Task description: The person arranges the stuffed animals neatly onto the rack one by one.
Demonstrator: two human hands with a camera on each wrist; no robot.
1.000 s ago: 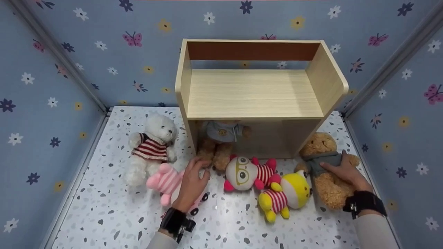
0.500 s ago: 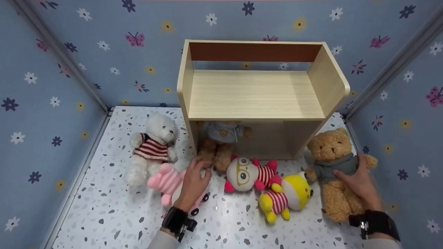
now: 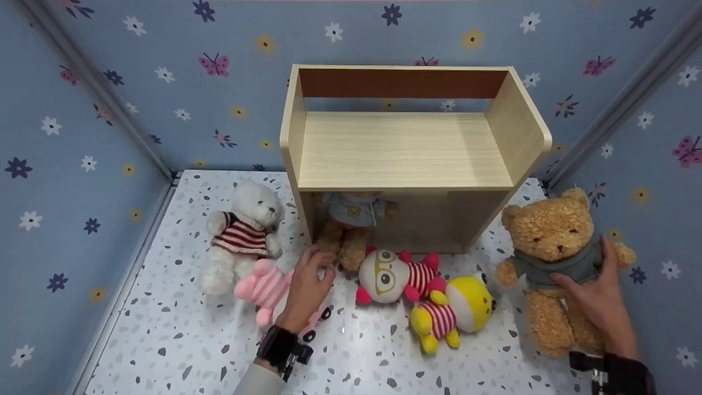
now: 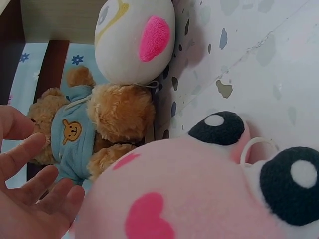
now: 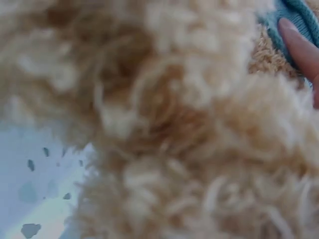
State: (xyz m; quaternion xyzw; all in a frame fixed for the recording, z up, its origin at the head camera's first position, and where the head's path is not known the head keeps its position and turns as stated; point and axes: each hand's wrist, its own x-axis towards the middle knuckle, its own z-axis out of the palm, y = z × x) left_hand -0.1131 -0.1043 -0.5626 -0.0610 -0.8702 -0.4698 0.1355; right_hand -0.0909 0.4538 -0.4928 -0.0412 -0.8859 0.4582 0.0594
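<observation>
My right hand (image 3: 602, 302) grips a brown teddy bear (image 3: 554, 227) in a grey-green top around its middle, at the right. In the right wrist view blurred brown fur fills most of the picture, with my thumb (image 5: 301, 50) on the top. My left hand (image 3: 306, 288), fingers loosely bent and holding nothing visible, hovers above a pink plush toy (image 3: 266, 291) with a striped body. Just beyond its fingertips are the legs of a second teddy bear (image 3: 351, 211) in a light blue hoodie, which sits in the lower shelf compartment; the shelf board hides its head.
A wooden shelf unit (image 3: 406, 148) stands at the back. On the speckled floor (image 3: 164, 307) a white bear (image 3: 241, 236) in a striped sweater leans at the left. A plush toy with yellow glasses (image 3: 384, 277) and a yellow plush toy (image 3: 466, 304) lie before the shelf.
My right hand has drawn the brown teddy bear away from the shelf's side, to the right and closer, and its face has turned up into view. The left hand has stayed in place.
</observation>
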